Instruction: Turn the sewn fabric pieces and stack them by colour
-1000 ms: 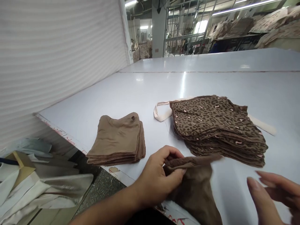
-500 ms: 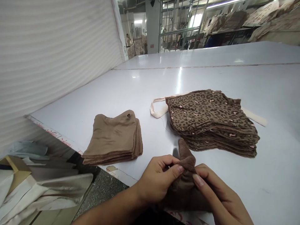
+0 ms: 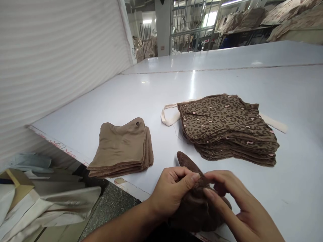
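Near the table's front edge, a dark brown fuzzy fabric piece (image 3: pixel 194 208) is bunched between both hands, with one narrow end pointing up and left. My left hand (image 3: pixel 174 188) pinches its upper edge between thumb and fingers. From the other side, my right hand (image 3: pixel 232 198) has thumb and forefinger on the same fold. Just beyond lies a thick stack of leopard-print fabric pieces (image 3: pixel 222 117), with a cream strip (image 3: pixel 168 117) looping out at its left. To the left sits a smaller stack of plain brown fabric pieces (image 3: pixel 121 144), its top piece having a small hole.
The glossy white table (image 3: pixel 101 97) stretches far back and has a chipped front edge. A white quilted sheet (image 3: pixel 63 50) hangs at the left. Cardboard and pale cloth (image 3: pixel 45 198) lie below the table. Metal bars and heaped fabric (image 3: pixel 252 20) stand behind.
The fabric in my hands has turned, so its narrow end now leans left. My right forefinger and thumb have shifted along the fold; my left hand has barely moved.
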The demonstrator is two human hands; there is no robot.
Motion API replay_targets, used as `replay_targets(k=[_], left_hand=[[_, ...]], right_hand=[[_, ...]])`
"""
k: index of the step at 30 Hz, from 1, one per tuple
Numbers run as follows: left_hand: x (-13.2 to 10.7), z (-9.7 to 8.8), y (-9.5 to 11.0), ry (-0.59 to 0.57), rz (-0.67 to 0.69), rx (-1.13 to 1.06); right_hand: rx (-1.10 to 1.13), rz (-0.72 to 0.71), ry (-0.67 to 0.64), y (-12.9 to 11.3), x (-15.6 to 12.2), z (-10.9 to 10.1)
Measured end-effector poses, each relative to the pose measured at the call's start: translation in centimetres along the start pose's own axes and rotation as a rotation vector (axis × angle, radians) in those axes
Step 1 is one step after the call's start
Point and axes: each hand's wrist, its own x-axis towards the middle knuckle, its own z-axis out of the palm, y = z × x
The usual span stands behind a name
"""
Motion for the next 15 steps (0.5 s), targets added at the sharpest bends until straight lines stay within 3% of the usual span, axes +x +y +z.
replay_targets(k=[2, 4, 8, 10, 12, 15], left_hand=[[-0.1, 0.0, 0.0, -0.055, -0.067, -0.077], [-0.3, 0.0, 0.0, -0.084, -0.116, -0.106], [-1.1, -0.1, 0.8, -0.078, 0.205, 0.237], [-1.3, -0.1, 1.2, -0.107, 0.272, 0.386], [-1.3, 0.0, 1.4, -0.131, 0.206, 0.361], [-1.0, 0.2, 1.4, -0.175, 0.145, 0.235]], right_hand=[[0.138, 0.061, -0.113, -0.5, 0.4, -0.1], [0.281, 0.188, -0.12, -1.1, 0.4, 0.2], [0.438, 0.328, 0.014, -1.6, 0.1, 1.0], [0.395, 0.278, 0.063, -1.2, 0.1, 1.1], [0.281, 0.162, 0.104, -0.7, 0.2, 0.8], [0.151, 0.033, -0.003, -0.6, 0.7, 0.3]])
